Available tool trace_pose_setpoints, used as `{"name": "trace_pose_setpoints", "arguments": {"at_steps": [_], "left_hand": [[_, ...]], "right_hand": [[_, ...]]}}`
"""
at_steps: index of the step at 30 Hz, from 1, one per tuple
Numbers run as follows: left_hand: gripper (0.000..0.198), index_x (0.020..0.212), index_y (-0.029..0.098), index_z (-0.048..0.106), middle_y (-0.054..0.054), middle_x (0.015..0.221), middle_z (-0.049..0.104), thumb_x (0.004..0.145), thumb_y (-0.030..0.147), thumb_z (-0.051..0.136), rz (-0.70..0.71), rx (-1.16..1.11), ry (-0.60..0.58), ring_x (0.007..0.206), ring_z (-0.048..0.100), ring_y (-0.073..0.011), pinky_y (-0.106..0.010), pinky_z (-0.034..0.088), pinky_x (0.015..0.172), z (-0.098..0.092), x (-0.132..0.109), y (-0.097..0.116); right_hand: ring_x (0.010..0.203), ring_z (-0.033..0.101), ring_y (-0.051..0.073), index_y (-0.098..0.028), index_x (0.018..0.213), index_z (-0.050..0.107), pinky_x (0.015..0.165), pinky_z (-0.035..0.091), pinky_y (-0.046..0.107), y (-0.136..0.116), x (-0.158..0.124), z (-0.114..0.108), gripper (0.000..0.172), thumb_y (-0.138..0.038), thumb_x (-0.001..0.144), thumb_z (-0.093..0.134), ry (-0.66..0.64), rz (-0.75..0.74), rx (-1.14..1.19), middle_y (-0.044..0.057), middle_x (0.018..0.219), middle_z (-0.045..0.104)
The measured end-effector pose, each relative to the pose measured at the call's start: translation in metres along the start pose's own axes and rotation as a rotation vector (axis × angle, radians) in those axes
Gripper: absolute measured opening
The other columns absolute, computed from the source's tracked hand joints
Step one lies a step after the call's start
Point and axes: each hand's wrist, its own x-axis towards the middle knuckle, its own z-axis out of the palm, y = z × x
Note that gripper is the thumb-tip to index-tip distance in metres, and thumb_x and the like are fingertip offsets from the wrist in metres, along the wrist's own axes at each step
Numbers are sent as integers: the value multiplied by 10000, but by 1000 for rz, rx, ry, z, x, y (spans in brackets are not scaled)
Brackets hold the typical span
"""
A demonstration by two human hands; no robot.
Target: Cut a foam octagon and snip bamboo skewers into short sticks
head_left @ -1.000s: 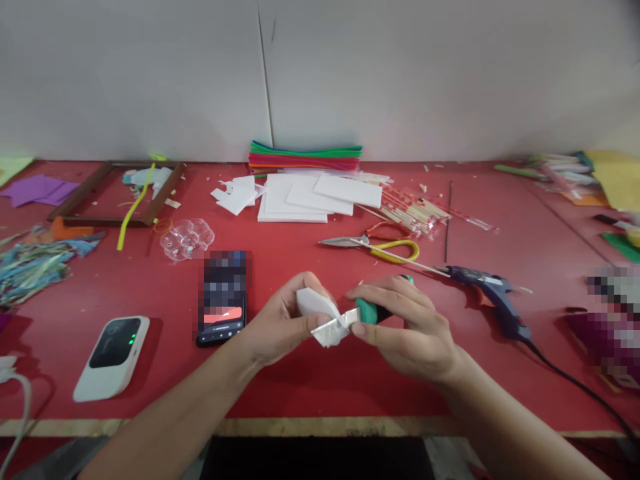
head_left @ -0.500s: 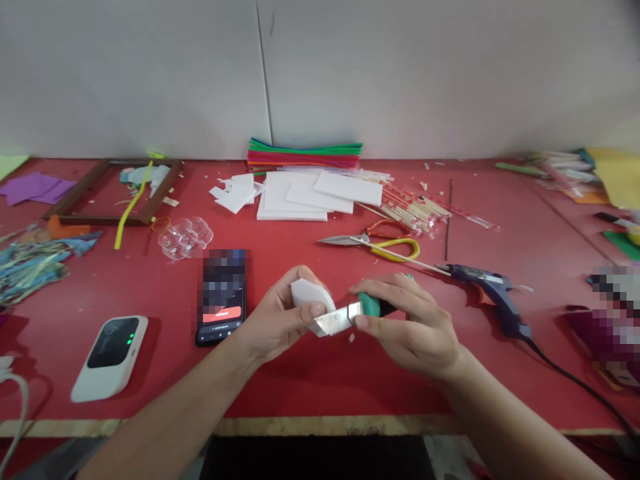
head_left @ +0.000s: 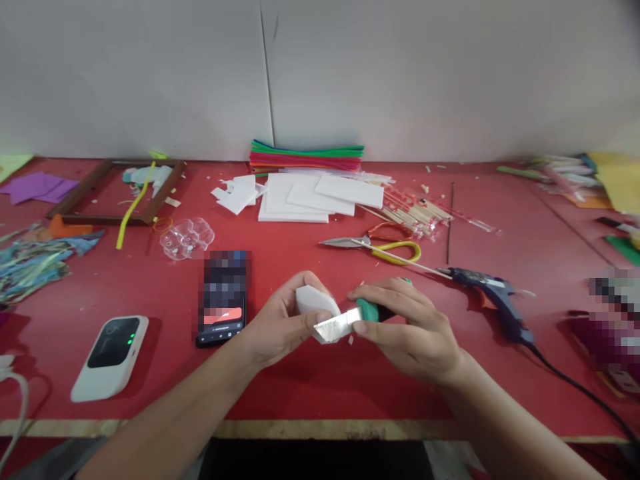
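My left hand (head_left: 287, 320) is closed on a white foam piece (head_left: 314, 301) with a rounded edge, held above the red table. In my right hand (head_left: 413, 327) is a utility knife (head_left: 369, 311) with a green and black handle. Its wide silver blade (head_left: 337, 325) points left and lies against the near edge of the foam, close to my left thumb. My right fingers cover much of the handle. Small white scraps (head_left: 351, 341) lie on the table near the blade.
Beyond my hands lie scissors (head_left: 395, 250), white foam sheets (head_left: 300, 217) and pipe cleaners (head_left: 307, 157). A glue gun (head_left: 493, 293) with its cord is on the right. A phone (head_left: 223, 300), a white device (head_left: 111, 357) and a wooden frame (head_left: 100, 219) are on the left.
The foam piece and both hands have shifted slightly down and right in view. The blade has tilted a little against the foam. Both hands keep their holds.
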Motion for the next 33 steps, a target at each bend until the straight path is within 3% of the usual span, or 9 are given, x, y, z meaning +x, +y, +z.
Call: {"name": "trace_pose_setpoints", "arguments": {"at_steps": [7,18,33], "left_hand": [[239,867,194,549,36,795,627,824,222,782,52,-49,-35,650,579,-73,-181,472,589,-1,-1,5],[299,863,181,553,12,791,638,799,319,811,5,44,4,642,612,-99,-207,464,580,0,-2,2],[213,871,190,560,35,783,625,835,207,769,29,-52,-20,638,576,-67,-165,462,567,3,-2,9]], "right_hand": [[904,631,205,-218,1022,671,696,530,381,2,0,-2,314,16,835,573,10,-1,24,124,1137,672],[917,645,202,-238,1005,676,701,538,372,0,1,-2,314,1,839,558,7,13,16,107,1124,688],[877,629,195,-229,1013,676,694,526,371,-1,1,-4,330,16,825,561,2,16,14,116,1140,677]]}}
